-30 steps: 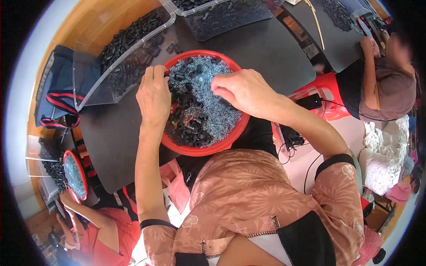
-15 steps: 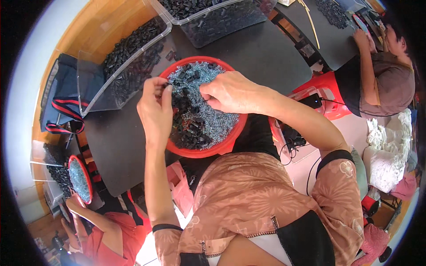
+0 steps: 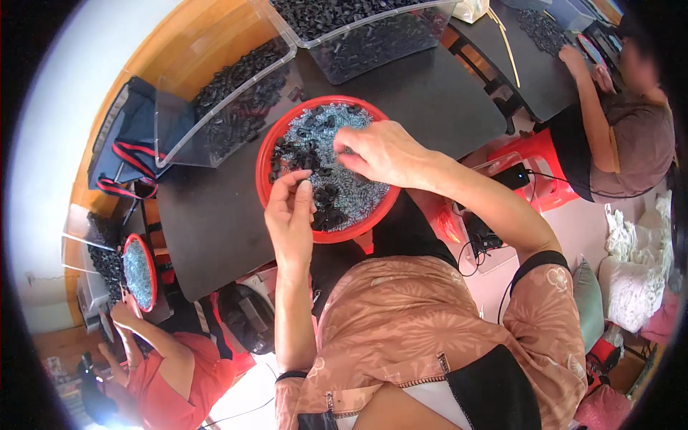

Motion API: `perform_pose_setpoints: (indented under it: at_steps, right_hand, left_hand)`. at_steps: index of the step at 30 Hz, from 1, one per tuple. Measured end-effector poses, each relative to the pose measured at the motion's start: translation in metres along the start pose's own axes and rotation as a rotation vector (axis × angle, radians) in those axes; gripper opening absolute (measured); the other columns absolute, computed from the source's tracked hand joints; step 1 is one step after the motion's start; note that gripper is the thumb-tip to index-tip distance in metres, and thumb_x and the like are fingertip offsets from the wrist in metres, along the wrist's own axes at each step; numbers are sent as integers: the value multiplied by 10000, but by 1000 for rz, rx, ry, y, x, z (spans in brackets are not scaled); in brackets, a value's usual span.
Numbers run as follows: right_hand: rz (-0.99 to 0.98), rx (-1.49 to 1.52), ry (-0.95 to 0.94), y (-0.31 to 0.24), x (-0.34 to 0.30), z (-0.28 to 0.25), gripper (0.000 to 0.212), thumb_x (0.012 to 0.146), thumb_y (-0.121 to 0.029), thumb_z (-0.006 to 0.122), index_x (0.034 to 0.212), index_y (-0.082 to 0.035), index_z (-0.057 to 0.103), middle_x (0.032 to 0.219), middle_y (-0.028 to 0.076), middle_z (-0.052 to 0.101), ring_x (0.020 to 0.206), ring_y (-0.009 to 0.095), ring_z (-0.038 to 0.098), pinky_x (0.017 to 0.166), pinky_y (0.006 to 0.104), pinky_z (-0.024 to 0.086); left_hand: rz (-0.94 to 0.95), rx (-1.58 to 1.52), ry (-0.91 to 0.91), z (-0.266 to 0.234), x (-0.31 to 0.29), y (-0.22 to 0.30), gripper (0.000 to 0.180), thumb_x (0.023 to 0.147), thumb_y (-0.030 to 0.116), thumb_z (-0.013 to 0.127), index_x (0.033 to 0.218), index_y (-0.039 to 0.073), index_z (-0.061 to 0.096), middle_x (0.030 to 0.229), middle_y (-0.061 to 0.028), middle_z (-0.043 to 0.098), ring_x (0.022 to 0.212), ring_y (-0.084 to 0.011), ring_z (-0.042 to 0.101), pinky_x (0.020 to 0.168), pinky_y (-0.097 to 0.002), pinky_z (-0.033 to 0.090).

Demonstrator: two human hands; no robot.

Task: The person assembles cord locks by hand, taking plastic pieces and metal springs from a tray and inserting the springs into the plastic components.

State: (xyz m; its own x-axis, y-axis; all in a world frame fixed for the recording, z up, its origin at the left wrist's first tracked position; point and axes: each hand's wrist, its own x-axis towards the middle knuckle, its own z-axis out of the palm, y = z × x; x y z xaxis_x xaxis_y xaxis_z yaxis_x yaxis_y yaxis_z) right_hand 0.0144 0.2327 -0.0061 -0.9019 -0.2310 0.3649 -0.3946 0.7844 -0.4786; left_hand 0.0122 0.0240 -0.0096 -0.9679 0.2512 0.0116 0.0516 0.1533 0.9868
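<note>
A round red basin stands at the table's near edge, full of small silvery-blue coil springs with small black plastic pieces scattered over them. My left hand is above the basin's near left side, thumb and index finger closed in a pinch by the black pieces. Whatever sits between those fingertips is too small to make out. Over the springs at the right side is my right hand, its fingers curled together with the tips pointing left. The hand itself hides what they hold, if anything.
Clear plastic bins of black pieces stand behind the basin, one at the far left and one at the back. A dark bag with striped straps lies left. Co-workers sit at right and lower left; cables hang beside a red stool.
My left hand has moved right and nearer me, from the basin's left rim to over the black pieces. My right hand has shifted slightly right. The view has turned a little.
</note>
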Motion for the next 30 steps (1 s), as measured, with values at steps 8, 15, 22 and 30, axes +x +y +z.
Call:
perform_pose_setpoints:
  at_steps: [8, 15, 22, 30]
  right_hand:
    - [-354, -79, 188, -17, -16, 11, 90, 833, -154, 578, 829, -71, 543, 663, 94, 632, 589, 277, 660, 471, 385, 489]
    - [-57, 74, 103, -21, -25, 2, 183, 896, -218, 599, 893, -36, 581, 672, 143, 642, 620, 354, 644, 548, 446, 490]
    - [91, 534, 50, -8, -14, 14, 286, 923, -241, 604, 793, 13, 606, 698, 223, 612, 703, 413, 616, 602, 465, 462]
    - [149, 663, 15, -2, 0, 6, 281, 914, -217, 611, 792, 36, 605, 704, 231, 603, 700, 420, 604, 592, 454, 444]
  left_hand:
    - [20, 14, -51, 21, -6, 4, 122, 964, 123, 572, 1023, 18, 592, 778, 29, 548, 636, -33, 452, 552, -192, 364]
    - [74, -47, 12, 24, -8, -7, 93, 983, 116, 532, 1008, 33, 564, 755, 34, 506, 640, -37, 427, 563, -191, 358]
    - [41, -96, 4, 31, -1, -6, 112, 1005, 146, 489, 1009, 53, 552, 732, 37, 485, 614, -29, 407, 525, -174, 315]
    - [103, 102, 33, 35, 14, 7, 109, 1009, 128, 473, 1015, 42, 540, 742, 47, 460, 634, -29, 385, 552, -188, 318]
